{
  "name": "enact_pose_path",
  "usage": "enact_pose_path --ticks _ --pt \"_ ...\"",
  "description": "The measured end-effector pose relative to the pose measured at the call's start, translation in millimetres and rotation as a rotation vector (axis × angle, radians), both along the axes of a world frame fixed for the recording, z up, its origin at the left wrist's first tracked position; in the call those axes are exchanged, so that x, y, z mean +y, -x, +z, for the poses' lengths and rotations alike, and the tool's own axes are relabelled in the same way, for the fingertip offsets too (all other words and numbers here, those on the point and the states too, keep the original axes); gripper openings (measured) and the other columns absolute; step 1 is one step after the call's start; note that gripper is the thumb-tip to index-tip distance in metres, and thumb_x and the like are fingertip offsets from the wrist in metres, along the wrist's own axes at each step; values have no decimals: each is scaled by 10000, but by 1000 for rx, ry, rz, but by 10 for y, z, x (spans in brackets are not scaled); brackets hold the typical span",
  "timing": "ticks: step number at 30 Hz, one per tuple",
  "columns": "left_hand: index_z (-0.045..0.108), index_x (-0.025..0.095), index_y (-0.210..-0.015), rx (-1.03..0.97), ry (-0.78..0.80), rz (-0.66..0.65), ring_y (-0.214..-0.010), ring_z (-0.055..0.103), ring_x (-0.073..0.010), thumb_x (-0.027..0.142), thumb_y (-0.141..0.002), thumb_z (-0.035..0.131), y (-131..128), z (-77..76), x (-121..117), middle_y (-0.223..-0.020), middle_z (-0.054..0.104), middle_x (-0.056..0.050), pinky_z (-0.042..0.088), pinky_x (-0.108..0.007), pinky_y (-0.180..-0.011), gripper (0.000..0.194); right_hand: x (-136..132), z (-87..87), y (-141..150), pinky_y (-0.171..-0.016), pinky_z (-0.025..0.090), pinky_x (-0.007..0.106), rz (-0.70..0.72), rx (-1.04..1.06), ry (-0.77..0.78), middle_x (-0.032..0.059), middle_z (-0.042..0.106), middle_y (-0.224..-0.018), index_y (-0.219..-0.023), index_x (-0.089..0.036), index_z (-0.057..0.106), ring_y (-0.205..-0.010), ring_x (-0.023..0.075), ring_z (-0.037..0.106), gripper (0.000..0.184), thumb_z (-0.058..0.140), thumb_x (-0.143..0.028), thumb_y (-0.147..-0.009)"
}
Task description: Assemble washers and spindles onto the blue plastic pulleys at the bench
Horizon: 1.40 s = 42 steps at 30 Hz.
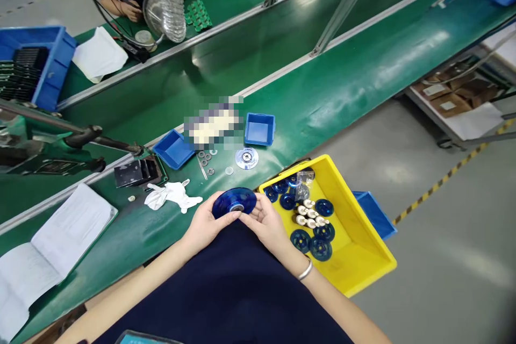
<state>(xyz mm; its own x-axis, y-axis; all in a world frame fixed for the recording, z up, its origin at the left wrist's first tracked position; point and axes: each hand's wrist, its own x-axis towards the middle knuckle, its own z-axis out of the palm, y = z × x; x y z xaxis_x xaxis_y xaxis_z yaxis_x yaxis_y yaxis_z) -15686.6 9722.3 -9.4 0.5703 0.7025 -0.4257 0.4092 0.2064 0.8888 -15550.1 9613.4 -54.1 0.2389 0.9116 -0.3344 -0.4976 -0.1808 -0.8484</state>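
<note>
Between my two hands is a blue disc (226, 199) with a metal ring at its centre, held close to my body at the bench edge. My left hand (207, 224) grips its left side, thumb near the ring. The right side is gripped by my right hand (266, 219), its thumb also by the ring. Beyond them on the bench lie a clear, silvery disc (246, 158), a small round piece (229, 171), several grey washers (205, 158) and a thin pointed tool (202, 166). White gloves (173, 195) lie to the left.
At my right a yellow bin (363, 242) holds blue discs and several pale metal parts. Two blue trays (260, 129) sit farther back. Left are an open booklet (74, 228) and a green press (48, 145). Across the partition, a co-worker's hand (131, 11) shows near circuit boards (197, 15).
</note>
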Motion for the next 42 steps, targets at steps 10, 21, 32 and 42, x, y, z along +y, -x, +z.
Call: enact_pose_path --ticks 10,21,32,42 --pt "644 186 -938 -50 -117 95 -790 582 -148 395 -773 730 247 -45 -44 -846 657 9 450 -240 -742 279 152 108 225 -828 563 313 -27 -265 39 40 680 -1000 -1023 -208 505 -940 182 679 365 740 -362 -789" --pt "647 192 -909 -35 69 110 -797 560 -135 351 -671 823 442 15 148 -825 631 24 430 -236 -759 336 201 191 327 -789 550 326 131 -412 83 20 632 -970 -1120 -251 464 -868 167 646 440 716 -409 -796" --pt "617 178 -936 -129 266 239 -822 570 -131 323 -676 824 491 -38 156 -866 640 7 446 -230 -773 363 336 92 384 -799 520 312 198 -398 99 9 631 -973 -1094 -233 538 -869 163 618 383 693 -439 -811" --pt "624 199 -931 -30 164 52 -831 578 -155 369 -673 818 594 -86 298 -856 628 18 458 -258 -774 365 377 146 406 -776 498 305 288 -547 126 16 639 -988 -1097 -239 519 -885 180 626 382 679 -449 -820"
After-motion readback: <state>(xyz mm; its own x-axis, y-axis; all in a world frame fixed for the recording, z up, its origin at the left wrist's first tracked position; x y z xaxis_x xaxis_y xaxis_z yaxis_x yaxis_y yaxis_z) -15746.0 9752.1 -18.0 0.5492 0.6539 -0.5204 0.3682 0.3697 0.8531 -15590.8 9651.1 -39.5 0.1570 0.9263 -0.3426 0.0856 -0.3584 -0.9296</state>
